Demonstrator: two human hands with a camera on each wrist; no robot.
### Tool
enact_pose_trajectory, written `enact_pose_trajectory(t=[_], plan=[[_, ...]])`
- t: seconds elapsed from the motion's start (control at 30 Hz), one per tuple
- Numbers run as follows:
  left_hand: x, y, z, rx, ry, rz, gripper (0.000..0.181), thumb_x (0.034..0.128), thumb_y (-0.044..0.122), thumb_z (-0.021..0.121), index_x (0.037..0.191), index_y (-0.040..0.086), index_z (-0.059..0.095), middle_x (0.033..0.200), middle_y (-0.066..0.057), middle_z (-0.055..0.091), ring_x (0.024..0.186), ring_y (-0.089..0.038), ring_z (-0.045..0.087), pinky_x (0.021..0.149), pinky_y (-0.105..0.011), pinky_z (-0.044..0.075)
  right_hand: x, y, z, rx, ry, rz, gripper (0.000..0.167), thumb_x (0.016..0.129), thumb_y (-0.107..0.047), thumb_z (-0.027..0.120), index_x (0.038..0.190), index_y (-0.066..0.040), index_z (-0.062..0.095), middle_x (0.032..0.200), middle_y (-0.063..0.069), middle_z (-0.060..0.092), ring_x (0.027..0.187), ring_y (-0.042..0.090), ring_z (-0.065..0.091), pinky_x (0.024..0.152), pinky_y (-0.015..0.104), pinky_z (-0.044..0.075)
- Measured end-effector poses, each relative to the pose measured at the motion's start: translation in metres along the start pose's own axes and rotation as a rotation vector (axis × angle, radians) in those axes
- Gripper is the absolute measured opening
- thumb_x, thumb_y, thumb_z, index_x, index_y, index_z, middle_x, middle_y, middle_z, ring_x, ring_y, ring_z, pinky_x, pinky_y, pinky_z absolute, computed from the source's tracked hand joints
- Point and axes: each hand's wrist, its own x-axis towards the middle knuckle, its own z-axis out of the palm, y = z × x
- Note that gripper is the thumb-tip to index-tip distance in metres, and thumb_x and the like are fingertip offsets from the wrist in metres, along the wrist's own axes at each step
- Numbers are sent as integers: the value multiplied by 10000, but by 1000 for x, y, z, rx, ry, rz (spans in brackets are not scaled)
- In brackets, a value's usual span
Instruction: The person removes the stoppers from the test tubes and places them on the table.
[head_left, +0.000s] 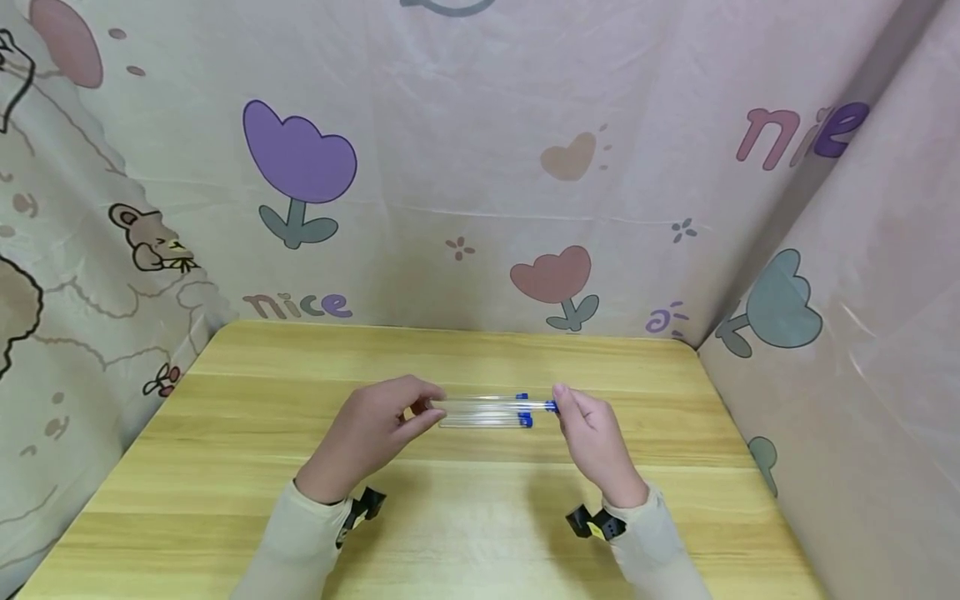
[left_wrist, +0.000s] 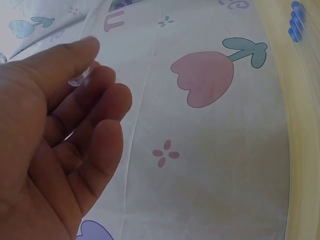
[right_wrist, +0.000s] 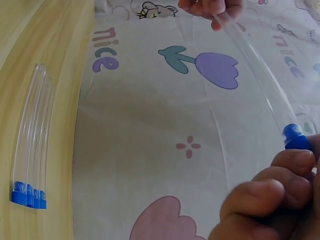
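A clear plastic tube [right_wrist: 260, 75] with a blue cap [right_wrist: 295, 137] is held level above the table between both hands. My left hand [head_left: 378, 425] pinches the tube's far left end between thumb and fingers; in the left wrist view a bit of clear plastic shows beside the thumb. At the other end, my right hand [head_left: 597, 433] grips the blue cap, with the thumb on top. Several similar capped tubes [right_wrist: 31, 135] lie side by side on the table beneath, their blue caps [head_left: 525, 422] toward the right.
The wooden table [head_left: 465, 517] is bounded at the back by a printed curtain [head_left: 420, 142]. More printed cloth hangs along the left and right sides. A small black camera [head_left: 596, 523] sits at the right wrist, another device [head_left: 360, 512] at the left.
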Motion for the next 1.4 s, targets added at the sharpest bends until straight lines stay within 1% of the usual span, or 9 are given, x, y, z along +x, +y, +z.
enact_pose_trajectory(t=[0.2, 0.33, 0.53, 0.67, 0.83, 1.03, 1.2, 1.3, 1.4], plan=[[0, 1, 2, -26, -18, 9, 108, 972, 271, 748, 1039, 187, 737, 902, 150, 677, 723, 17, 546, 634, -202, 503, -1, 1, 0, -17, 56, 14, 628, 1118, -244, 482, 533, -84, 317, 487, -110, 264, 440, 41, 214, 451, 200, 184], [-1, 1, 6, -70, -32, 28, 60, 1031, 252, 665, 991, 211, 682, 827, 165, 584, 654, 1, 463, 617, -210, 449, -1, 0, 0, 1, 74, 26, 643, 1120, -236, 470, 521, -59, 318, 469, -96, 272, 422, 30, 207, 440, 176, 166], [-1, 6, 14, -55, -68, 48, 87, 1056, 232, 617, 975, 210, 640, 758, 161, 491, 631, 6, 431, 617, -203, 433, -1, -1, 0, 51, 114, 44, 636, 1123, -216, 454, 526, -43, 320, 464, -82, 290, 413, 31, 223, 431, 169, 177], [0, 8, 14, -59, -96, 6, 109, 1075, 243, 580, 989, 202, 633, 742, 164, 468, 638, 3, 436, 629, -215, 443, -1, -1, 0, 72, 115, 46, 639, 1124, -240, 453, 533, -39, 321, 465, -80, 295, 417, 42, 225, 437, 177, 179], [0, 10, 14, -105, -125, -41, 146, 1094, 248, 537, 968, 207, 598, 694, 167, 363, 601, 13, 369, 586, -223, 408, -2, -4, 0, 105, 118, 12, 619, 1124, -210, 454, 540, -40, 338, 475, -75, 306, 422, 48, 245, 434, 199, 192], [-2, 8, 18, -129, -103, -28, 219, 1093, 215, 534, 875, 214, 523, 675, 169, 313, 579, 26, 301, 542, -203, 345, -2, -4, 1, 123, 128, -37, 602, 1124, -177, 446, 545, -49, 340, 482, -64, 308, 431, 50, 254, 427, 218, 200], [-1, 5, 21, -172, -77, -1, 326, 1096, 182, 522, 780, 206, 444, 650, 171, 273, 557, 40, 237, 520, -182, 275, -1, -1, 2, 98, 147, -110, 581, 1124, -128, 424, 550, -78, 347, 481, -57, 314, 438, 38, 260, 405, 239, 210], [-1, 4, 21, -187, -53, 0, 300, 1085, 175, 546, 793, 210, 486, 652, 172, 295, 554, 37, 255, 526, -185, 299, 0, 1, 3, 88, 140, -150, 542, 1128, -108, 401, 588, -68, 381, 500, -1, 334, 453, 68, 286, 417, 248, 252], [-1, 2, 20, -172, 2, -17, 173, 1058, 187, 608, 887, 199, 591, 706, 167, 396, 575, 14, 345, 555, -200, 376, 1, 4, 3, 108, 95, -124, 491, 1138, -141, 382, 659, -44, 435, 563, 71, 390, 495, 153, 359, 480, 253, 328]])
